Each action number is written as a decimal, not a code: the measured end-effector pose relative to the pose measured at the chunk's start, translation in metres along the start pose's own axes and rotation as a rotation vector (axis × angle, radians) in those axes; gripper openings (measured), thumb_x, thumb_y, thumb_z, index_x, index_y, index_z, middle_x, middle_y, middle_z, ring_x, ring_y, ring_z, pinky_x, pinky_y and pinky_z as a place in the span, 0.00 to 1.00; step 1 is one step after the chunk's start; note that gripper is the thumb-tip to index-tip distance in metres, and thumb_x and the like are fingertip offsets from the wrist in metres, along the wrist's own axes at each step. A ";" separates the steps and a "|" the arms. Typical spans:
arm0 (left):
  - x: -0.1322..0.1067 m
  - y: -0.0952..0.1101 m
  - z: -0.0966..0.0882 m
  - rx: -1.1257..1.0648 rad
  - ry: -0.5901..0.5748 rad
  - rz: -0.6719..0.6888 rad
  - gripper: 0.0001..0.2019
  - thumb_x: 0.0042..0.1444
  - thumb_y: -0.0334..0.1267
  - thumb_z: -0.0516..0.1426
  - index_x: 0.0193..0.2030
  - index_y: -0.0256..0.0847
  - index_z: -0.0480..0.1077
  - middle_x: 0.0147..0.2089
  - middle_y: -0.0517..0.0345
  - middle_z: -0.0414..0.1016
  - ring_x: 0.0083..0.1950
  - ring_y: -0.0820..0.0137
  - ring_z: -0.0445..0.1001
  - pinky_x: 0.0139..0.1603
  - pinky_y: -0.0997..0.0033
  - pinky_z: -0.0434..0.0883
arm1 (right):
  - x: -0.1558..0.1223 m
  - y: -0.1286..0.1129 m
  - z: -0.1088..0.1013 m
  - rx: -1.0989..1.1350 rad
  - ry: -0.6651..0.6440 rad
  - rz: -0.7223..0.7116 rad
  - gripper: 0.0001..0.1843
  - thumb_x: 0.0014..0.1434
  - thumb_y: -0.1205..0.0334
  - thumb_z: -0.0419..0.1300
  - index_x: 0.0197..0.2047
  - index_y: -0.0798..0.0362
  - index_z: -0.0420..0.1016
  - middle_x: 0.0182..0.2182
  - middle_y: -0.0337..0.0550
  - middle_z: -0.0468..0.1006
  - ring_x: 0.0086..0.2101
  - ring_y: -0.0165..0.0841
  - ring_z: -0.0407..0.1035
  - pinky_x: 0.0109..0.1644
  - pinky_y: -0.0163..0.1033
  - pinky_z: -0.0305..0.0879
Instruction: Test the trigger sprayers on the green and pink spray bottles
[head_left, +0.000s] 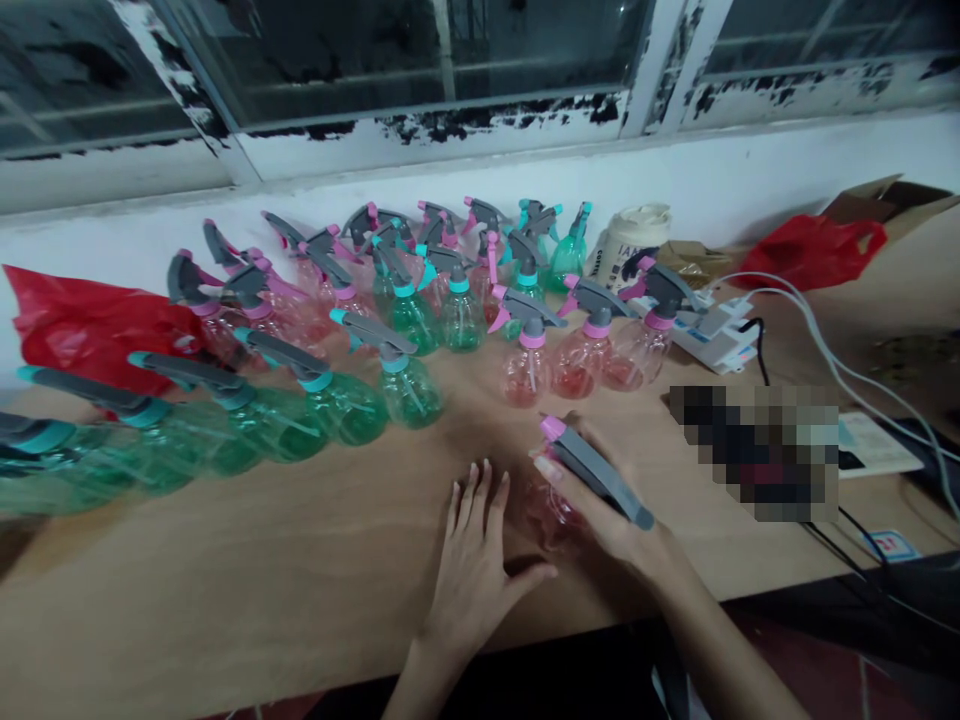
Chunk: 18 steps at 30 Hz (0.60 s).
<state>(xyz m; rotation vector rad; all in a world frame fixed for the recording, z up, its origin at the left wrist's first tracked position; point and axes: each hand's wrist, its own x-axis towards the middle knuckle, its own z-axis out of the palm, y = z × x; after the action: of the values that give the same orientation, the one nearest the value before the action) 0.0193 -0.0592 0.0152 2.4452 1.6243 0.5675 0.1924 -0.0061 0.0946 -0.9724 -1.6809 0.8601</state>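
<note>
My right hand (607,500) is wrapped round the neck of a pink spray bottle (551,515) with a grey and pink trigger head. The bottle stands at or just above the table; which of these I cannot tell. My left hand (476,555) lies flat on the wooden table (300,590), fingers spread, just left of that bottle and apart from it. Beyond the right hand is a short row of pink spray bottles (525,375). To the left runs a row of green spray bottles (349,405) with grey and teal heads.
More pink and green bottles crowd the back, near a red plastic bag (105,335). At the right are a white cup (634,240), a power strip (720,335) with cables, another red bag (814,250) and a cardboard box (892,205). A blurred-out patch covers something beside my right hand.
</note>
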 end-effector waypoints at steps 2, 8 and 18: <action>0.000 0.000 0.000 0.003 -0.007 -0.009 0.49 0.51 0.59 0.60 0.69 0.35 0.41 0.69 0.37 0.49 0.71 0.51 0.44 0.66 0.43 0.50 | -0.001 0.002 0.000 -0.003 -0.019 0.015 0.03 0.59 0.60 0.59 0.37 0.48 0.70 0.31 0.38 0.72 0.33 0.32 0.70 0.37 0.39 0.67; 0.000 0.002 0.002 0.001 -0.016 -0.015 0.48 0.52 0.57 0.60 0.69 0.34 0.41 0.70 0.37 0.49 0.71 0.51 0.43 0.66 0.43 0.49 | -0.005 0.006 0.003 0.015 -0.007 0.069 0.14 0.58 0.57 0.60 0.48 0.44 0.72 0.45 0.43 0.77 0.46 0.40 0.72 0.50 0.46 0.69; 0.000 0.001 0.002 -0.021 0.002 -0.036 0.45 0.54 0.57 0.58 0.69 0.35 0.42 0.69 0.38 0.50 0.71 0.53 0.45 0.67 0.45 0.49 | -0.004 0.008 0.007 -0.040 0.033 0.049 0.18 0.58 0.57 0.60 0.53 0.43 0.73 0.46 0.43 0.79 0.46 0.41 0.74 0.49 0.46 0.71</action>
<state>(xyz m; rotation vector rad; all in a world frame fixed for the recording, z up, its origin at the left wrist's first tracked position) 0.0210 -0.0592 0.0133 2.3959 1.6512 0.5796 0.1879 -0.0072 0.0836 -1.0528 -1.6579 0.8410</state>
